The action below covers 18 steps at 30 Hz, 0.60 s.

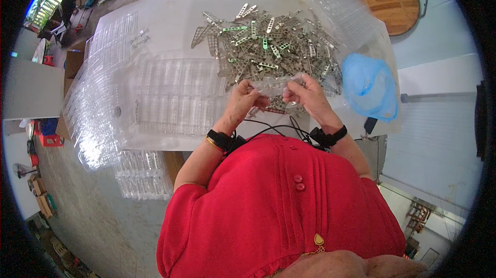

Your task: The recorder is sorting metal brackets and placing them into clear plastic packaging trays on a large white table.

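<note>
My left hand [242, 103] and my right hand [309, 97] are close together over the near edge of a heap of metal pieces. Stretched between them is a narrow piece of clear plastic [273, 87], pinched by the fingers at both ends. Its exact form is hard to make out against the heap. The metal pieces [279, 45] are slim and flat with rows of holes, mostly silver, a few showing green. Clear moulded plastic trays [175, 94] lie left of my left hand.
More clear plastic sheets and trays [98, 118] cover the left side of the white table [170, 4], some overhanging its edge. A blue plastic bag [369, 87] sits at right, near another clear plastic stack [345, 14]. Black cables [268, 124] run between my wrists. Trays stand below, left [139, 175].
</note>
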Each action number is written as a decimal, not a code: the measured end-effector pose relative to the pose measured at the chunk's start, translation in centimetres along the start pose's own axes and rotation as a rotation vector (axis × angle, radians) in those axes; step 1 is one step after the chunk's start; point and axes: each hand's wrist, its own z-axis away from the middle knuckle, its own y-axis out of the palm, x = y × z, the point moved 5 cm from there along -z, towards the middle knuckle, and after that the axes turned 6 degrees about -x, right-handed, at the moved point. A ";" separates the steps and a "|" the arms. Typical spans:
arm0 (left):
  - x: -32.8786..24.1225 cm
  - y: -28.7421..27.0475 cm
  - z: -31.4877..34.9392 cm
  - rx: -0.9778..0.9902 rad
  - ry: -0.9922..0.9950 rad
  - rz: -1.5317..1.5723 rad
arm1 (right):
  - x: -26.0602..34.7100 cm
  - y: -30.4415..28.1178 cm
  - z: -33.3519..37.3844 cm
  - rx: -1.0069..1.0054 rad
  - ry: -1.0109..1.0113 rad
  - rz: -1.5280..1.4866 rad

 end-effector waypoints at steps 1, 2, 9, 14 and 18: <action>0.1 0.0 -0.2 0.006 0.052 0.003 | -0.1 0.1 0.0 0.007 0.002 -0.030; 0.2 0.0 -0.4 0.005 0.052 0.003 | -0.2 0.2 0.0 0.014 0.004 -0.061; 0.7 -0.6 -0.6 0.047 0.038 -0.028 | 0.2 0.0 0.2 -0.017 0.020 -0.064; 1.0 -2.9 -1.1 -0.031 0.043 -0.028 | 0.7 -1.9 0.4 -0.086 -0.024 0.087; 0.1 -3.2 -1.1 -0.090 0.080 -0.036 | 1.2 -1.8 0.8 -0.093 -0.051 0.143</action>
